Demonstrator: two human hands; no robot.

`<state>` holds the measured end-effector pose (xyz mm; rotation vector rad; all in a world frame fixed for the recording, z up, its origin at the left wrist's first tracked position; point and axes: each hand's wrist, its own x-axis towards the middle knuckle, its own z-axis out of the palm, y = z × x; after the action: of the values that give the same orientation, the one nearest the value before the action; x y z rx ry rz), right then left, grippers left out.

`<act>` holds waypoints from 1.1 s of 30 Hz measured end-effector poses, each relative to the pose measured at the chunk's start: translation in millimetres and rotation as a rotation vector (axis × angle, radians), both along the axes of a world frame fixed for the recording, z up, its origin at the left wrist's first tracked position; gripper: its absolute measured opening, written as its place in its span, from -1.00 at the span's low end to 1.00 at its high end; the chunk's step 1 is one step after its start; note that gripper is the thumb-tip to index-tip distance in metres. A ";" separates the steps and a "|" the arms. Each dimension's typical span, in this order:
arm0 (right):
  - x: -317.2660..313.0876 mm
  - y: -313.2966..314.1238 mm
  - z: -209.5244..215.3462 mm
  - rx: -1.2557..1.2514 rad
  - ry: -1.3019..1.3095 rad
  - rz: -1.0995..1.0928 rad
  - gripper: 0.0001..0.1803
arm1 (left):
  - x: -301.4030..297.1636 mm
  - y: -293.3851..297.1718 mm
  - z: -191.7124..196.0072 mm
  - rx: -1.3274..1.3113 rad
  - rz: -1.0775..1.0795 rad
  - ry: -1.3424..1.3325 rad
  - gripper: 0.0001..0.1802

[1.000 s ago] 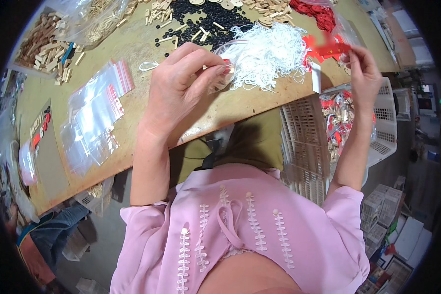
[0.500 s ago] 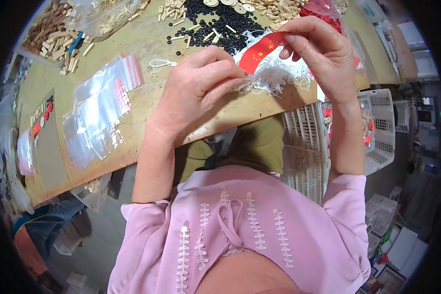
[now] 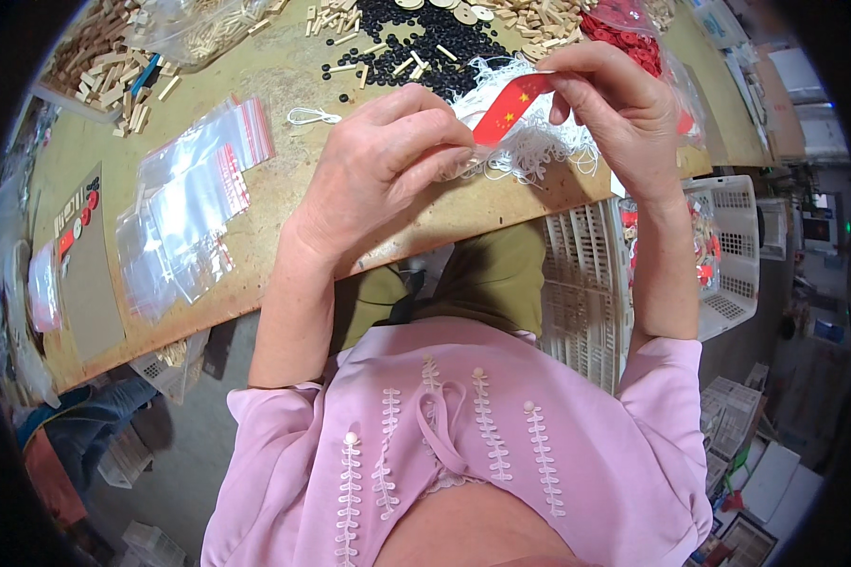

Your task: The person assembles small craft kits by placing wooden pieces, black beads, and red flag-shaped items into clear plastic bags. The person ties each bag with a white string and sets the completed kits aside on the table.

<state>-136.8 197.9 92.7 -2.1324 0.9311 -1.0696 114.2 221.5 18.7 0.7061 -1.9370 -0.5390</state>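
Pinched by its upper right end, a red paper strip with yellow stars point(image 3: 512, 111) hangs from the thumb and fingers of my right hand point(image 3: 619, 109). The strip's lower left end reaches close to the fingertips of my left hand point(image 3: 392, 156). Those fingers are pressed together; what they grip is hidden, though something thin and translucent shows beside them. Under and behind the strip lies a tangled heap of white strings point(image 3: 539, 151). One looped white string point(image 3: 312, 116) rests alone on the table, left of my left hand.
Clear zip bags point(image 3: 194, 198) with red edges lie at the left, near a cardboard strip point(image 3: 95, 302) bearing small parts. Black beads point(image 3: 397, 47), wooden pieces point(image 3: 113, 85) and red discs point(image 3: 624, 42) fill the far side. A white basket point(image 3: 586, 293) stands below the table's edge.
My right hand has shifted slightly, and the red strip looks straighter and narrower, its lower end nearer the left fingertips. My left hand keeps its closed shape.
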 end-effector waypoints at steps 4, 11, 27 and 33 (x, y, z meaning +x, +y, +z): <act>-3.3 -1.1 -2.2 0.005 -0.021 -0.031 -0.81 | -1.0 -0.3 0.0 0.001 0.002 0.001 -0.91; 5.1 1.2 -0.6 0.044 -0.053 -0.014 -0.86 | -1.6 -0.8 -0.5 -0.008 0.015 0.004 -0.92; 24.7 2.7 7.7 0.493 0.188 0.026 -0.89 | 1.2 -1.8 -0.9 0.048 0.085 0.033 -0.90; 29.7 5.0 -5.2 0.494 0.306 0.104 -0.84 | 0.0 -0.1 -3.1 0.066 0.121 0.023 -0.89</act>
<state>-107.1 202.9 87.5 -1.9199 1.0770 -0.4060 114.2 221.5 15.6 0.8499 -1.8483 -0.5352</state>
